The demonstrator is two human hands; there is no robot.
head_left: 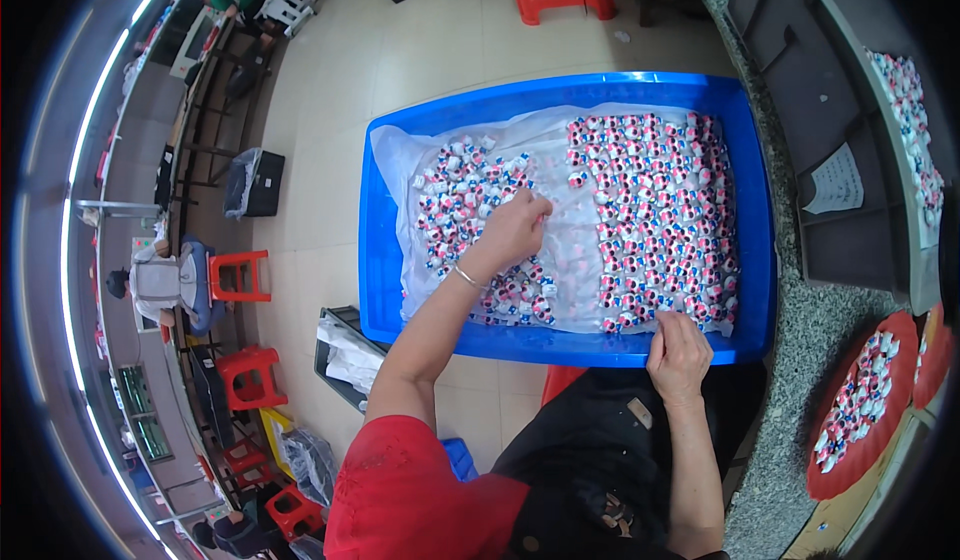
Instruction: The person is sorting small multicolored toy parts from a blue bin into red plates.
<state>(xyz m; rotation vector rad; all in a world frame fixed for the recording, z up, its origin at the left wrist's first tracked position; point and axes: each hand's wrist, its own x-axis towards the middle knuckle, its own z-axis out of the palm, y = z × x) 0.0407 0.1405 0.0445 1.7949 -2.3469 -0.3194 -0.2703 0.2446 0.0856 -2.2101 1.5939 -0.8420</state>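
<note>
A blue plastic tray (pixel 565 90) lined with a white translucent sheet (pixel 570 210) holds many small white, pink and blue figures. On its left side the loose figures (pixel 455 200) lie jumbled. To the right, similar figures (pixel 660 210) stand in close rows. My left hand (pixel 513 230) is over the right edge of the loose pile, fingers closed in a pinch; whatever is between them is hidden. At the near rim, my right hand (pixel 680 355) has its fingers bent together, tips by the nearest figures of the rows. What they hold, if anything, cannot be made out.
On the right, a speckled counter (pixel 835 310) bears a red tray (pixel 840 470) with more figures and a grey bin (pixel 830 110). A dark crate (pixel 345 355) is left of the blue tray. Red stools (pixel 240 275) and a person (pixel 170 280) are at the left benches.
</note>
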